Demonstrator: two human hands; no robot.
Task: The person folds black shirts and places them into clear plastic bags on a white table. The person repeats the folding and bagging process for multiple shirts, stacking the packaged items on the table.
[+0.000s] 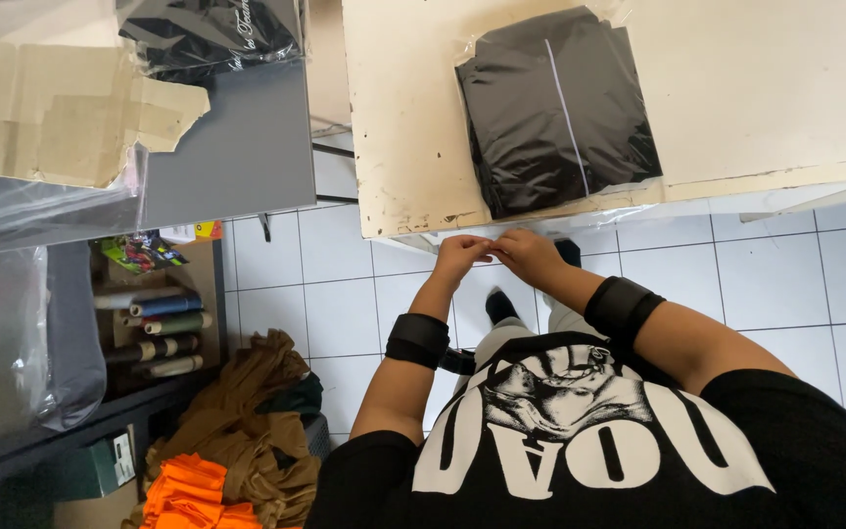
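At frame centre, the left hand (pixel 459 253) and right hand (pixel 526 251) pinch the open edge of a clear plastic bag (pixel 580 217) holding a folded black garment (pixel 555 108) on the cream table (pixel 766 88); the overhanging film could slip or tear if tugged.

Likely a garment packing workshop — bagged black clothing (pixel 555 108) on a worn table (pixel 413 147), fabric piles (pixel 247 421)

Bright, even daylight fills the scene, glare gleaming off the clear plastic bag (pixel 555 108) and white floor tiles (pixel 795 284), shadows soft, focus crisp, with slight wide-angle bending at the edges.
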